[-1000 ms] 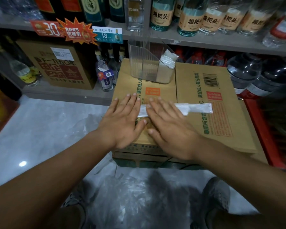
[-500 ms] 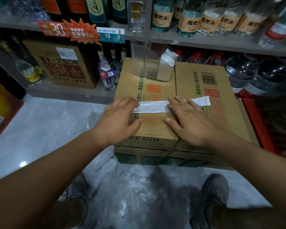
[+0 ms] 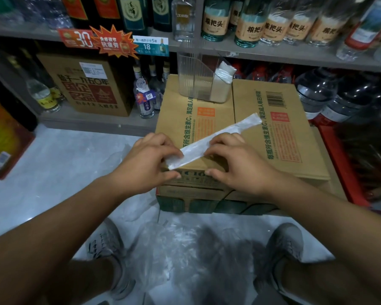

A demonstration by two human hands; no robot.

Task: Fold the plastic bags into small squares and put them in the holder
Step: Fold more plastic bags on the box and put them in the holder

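Note:
A plastic bag folded into a long white strip [image 3: 224, 134] lies slantwise on top of the cardboard boxes [image 3: 295, 155]. My left hand [image 3: 151, 160] pinches the strip's near left end with curled fingers. My right hand [image 3: 233, 162] grips the strip near its middle, fingers curled over its edge. The far end of the strip points up and right. A clear ribbed plastic holder [image 3: 196, 80] stands at the back of the boxes with folded white bags [image 3: 223, 72] in its right side.
Loose clear plastic bags [image 3: 163, 249] lie on the grey floor between my shoes [image 3: 110, 256]. Shelves of bottles [image 3: 251, 20] stand behind the boxes. A brown carton [image 3: 90, 84] sits on the low shelf at left, a red crate [image 3: 341, 164] at right.
Both hands went from lying flat on the strip to curling round it. The strip turned from level to slanting, its left end drawn toward the box's near edge.

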